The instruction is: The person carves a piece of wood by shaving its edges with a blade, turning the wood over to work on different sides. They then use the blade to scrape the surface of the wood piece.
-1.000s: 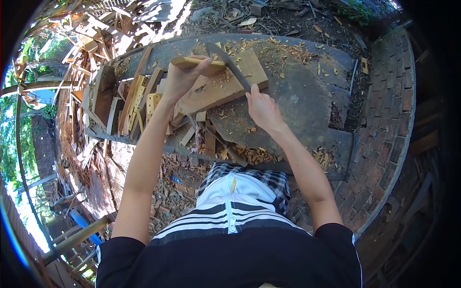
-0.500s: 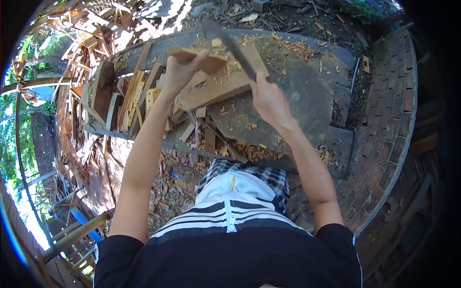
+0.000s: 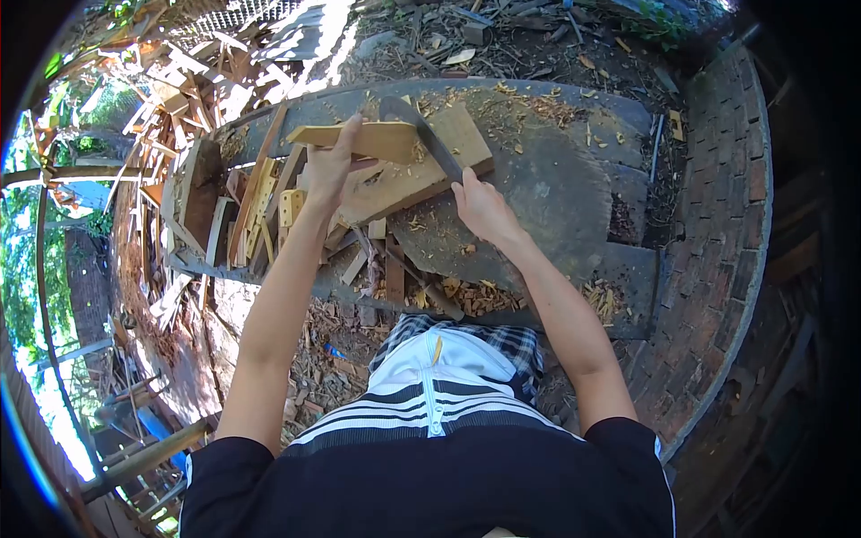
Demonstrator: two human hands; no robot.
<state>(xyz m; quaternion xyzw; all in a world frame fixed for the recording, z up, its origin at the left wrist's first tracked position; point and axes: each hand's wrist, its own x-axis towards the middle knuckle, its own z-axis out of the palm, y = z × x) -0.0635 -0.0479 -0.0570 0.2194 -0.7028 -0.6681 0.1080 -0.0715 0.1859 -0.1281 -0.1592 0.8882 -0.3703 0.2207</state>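
My left hand [image 3: 330, 166] is closed round a light wooden piece [image 3: 381, 141], which is tilted over a thick wooden block [image 3: 408, 184]. In my right hand [image 3: 484, 208] is the handle of a long dark blade [image 3: 437, 148]. The blade's far end lies against or right beside the right end of the wooden piece; whether they touch is hard to tell. Under both, the thick block rests on a dark worktable [image 3: 556, 215] strewn with wood chips.
Wood offcuts [image 3: 260, 202] crowd the table's left side. Shavings [image 3: 480, 296] lie along its near edge. A brick wall [image 3: 708, 242] curves along the right. Scrap wood [image 3: 193, 81] is heaped at the upper left.
The blade has come down and left, to the end of the wooden piece. My left hand still holds the piece, now turned more level. The view has shifted slightly.
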